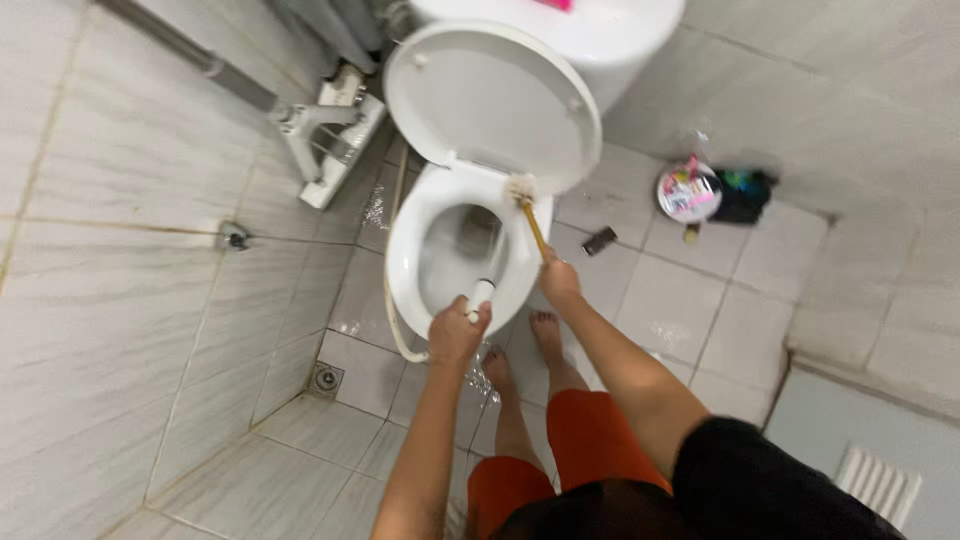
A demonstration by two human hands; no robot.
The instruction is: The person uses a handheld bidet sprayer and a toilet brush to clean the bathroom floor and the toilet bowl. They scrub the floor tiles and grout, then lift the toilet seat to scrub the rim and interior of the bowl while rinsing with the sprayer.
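Hands | left hand [456, 332] fisted around white cylindrical spray nozzle [481, 296], tip aimed into white ceramic toilet bowl [404, 250] | right hand [558, 280] closed on yellow-handled toilet brush [530, 215] (long axis slanting up-left), bristle head on rear rim beneath raised lid.

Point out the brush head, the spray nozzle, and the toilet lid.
Brush head [521, 187], head view: pale bristles on the seat's rear rim.
Spray nozzle [481, 296], head view: white tip above the left hand.
Toilet lid [490, 105], head view: middle of the raised lid.
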